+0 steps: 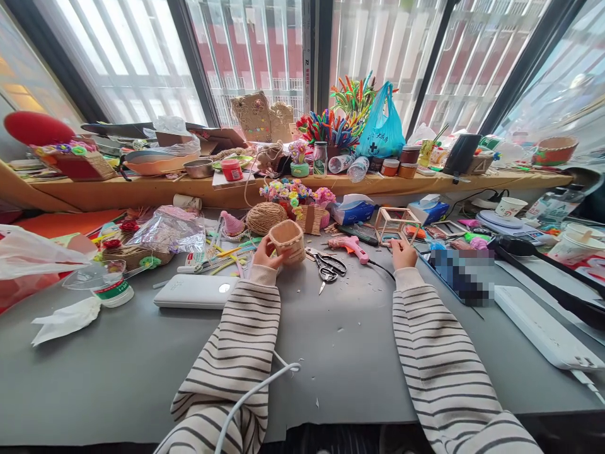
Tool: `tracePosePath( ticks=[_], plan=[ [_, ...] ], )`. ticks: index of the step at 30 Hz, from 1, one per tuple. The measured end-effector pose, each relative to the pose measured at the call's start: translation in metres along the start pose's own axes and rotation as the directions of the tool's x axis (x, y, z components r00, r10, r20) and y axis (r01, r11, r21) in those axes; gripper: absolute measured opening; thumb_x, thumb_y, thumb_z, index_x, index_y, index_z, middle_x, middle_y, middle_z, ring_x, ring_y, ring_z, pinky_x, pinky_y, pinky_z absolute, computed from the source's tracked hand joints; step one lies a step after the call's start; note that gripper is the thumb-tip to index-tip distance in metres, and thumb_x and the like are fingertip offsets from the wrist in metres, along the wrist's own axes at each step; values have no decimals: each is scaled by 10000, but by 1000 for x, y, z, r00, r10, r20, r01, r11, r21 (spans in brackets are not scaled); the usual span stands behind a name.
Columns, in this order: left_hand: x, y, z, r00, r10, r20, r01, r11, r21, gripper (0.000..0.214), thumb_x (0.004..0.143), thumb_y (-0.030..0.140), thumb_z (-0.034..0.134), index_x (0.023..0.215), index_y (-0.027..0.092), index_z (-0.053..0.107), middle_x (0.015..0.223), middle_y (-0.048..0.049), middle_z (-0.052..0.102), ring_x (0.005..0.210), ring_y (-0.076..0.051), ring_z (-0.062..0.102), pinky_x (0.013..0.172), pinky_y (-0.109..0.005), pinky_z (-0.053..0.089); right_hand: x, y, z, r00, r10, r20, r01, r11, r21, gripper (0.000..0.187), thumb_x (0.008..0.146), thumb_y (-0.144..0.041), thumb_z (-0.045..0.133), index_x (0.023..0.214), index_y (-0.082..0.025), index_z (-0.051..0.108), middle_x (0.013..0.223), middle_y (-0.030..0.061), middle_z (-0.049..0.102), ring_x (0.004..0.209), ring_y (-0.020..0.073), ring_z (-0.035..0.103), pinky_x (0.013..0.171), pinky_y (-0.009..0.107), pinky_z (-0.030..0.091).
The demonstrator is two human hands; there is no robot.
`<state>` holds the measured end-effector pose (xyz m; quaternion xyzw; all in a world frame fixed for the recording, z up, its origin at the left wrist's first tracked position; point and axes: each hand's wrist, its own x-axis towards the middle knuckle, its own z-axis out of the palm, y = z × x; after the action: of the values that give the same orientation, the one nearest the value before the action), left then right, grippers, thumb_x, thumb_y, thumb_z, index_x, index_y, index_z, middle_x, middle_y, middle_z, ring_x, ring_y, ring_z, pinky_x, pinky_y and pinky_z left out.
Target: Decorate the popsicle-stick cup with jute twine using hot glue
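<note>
My left hand (265,251) is wrapped round a small pale woven basket (288,240) and holds it just above the grey table (340,353). My right hand (403,253) rests on the table with its fingers curled, at the foot of a wooden stick cube frame (396,224); what it grips, if anything, I cannot make out. Between the hands lie black scissors (328,267) and a pink glue gun (348,245). A ball of jute twine (265,217) sits just behind the basket.
A white power bank (196,291) lies left of my left arm. A tablet (460,276) and a white power strip (543,328) lie at the right. Craft clutter, a tissue box (352,209) and a wooden sill (142,189) crowd the back. A white cable (255,391) crosses my left sleeve.
</note>
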<state>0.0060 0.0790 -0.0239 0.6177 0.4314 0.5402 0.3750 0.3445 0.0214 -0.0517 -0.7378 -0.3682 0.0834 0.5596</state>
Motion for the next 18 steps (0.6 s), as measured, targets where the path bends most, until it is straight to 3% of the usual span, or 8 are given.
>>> tracePosePath(
  ticks=[4,7,11,18],
  plan=[
    [-2,-3,0,999,-26,-21,27,998,48,677,370,373,779,972,177,536,1050,-118,628,973,-273,619,894,-436,470,-4,-2,-2,1000,9,23,-9,1000,1,317,866,-342,508,1128,-166,535,1138,70,563,966,186,574,812,392,496],
    [-2,-2,1,998,-23,-52,26,997,70,675,384,393,768,982,191,530,1099,-108,606,1029,-263,592,946,-431,431,-4,-4,-2,999,37,27,-37,999,-5,317,866,-344,507,1126,-165,536,1134,70,565,963,185,575,811,391,497],
    [-2,2,-2,997,-57,-51,62,994,93,619,384,440,769,905,181,559,966,-94,651,906,-268,634,870,-440,473,-2,-4,1,996,81,25,-81,997,-19,315,866,-343,506,1125,-167,537,1137,70,564,965,185,574,814,391,496],
    [-9,15,-5,990,-104,90,103,994,22,609,478,625,677,856,149,634,851,-84,699,838,-277,648,735,-371,517,-2,-8,2,990,135,42,-133,990,-36,316,866,-344,507,1127,-169,536,1138,71,564,966,184,575,814,392,497]
  ],
)
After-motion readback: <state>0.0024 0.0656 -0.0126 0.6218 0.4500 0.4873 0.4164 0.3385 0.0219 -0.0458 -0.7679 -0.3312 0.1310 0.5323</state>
